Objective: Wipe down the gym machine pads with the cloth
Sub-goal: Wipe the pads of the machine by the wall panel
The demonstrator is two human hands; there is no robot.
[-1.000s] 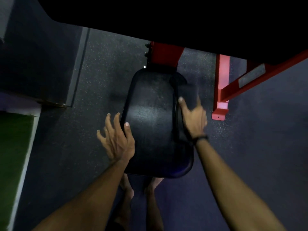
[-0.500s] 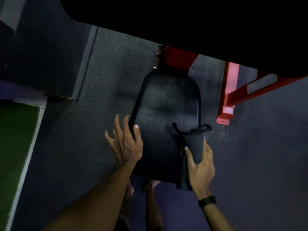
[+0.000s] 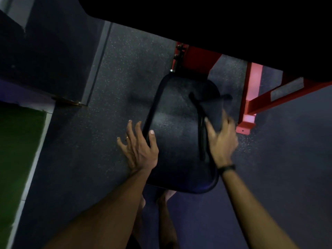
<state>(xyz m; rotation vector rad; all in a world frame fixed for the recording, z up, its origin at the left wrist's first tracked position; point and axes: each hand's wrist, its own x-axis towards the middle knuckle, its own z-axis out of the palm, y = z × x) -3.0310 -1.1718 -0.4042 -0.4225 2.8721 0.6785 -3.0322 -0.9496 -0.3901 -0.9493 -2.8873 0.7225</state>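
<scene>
**Cloth on the pad, right side**

Right hand [image 3: 221, 139] presses a dark cloth [image 3: 212, 108] flat against the black seat pad [image 3: 172, 141], fingers spread, around 3 o'clock. Left hand [image 3: 139, 150] steadies the pad's 9 o'clock edge, fingers relaxed, thumb on top. Red frame [image 3: 251, 97] sits at 1 o'clock.

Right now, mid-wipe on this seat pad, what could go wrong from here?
1. The dark cloth under the right hand trails a loose corner past the pad's far right edge; it might snag on the red frame beside it.
2. The left hand rests on the black pad only at its left rim, so a hard stroke could slip it off.
3. Dim light may hide missed patches.
</scene>
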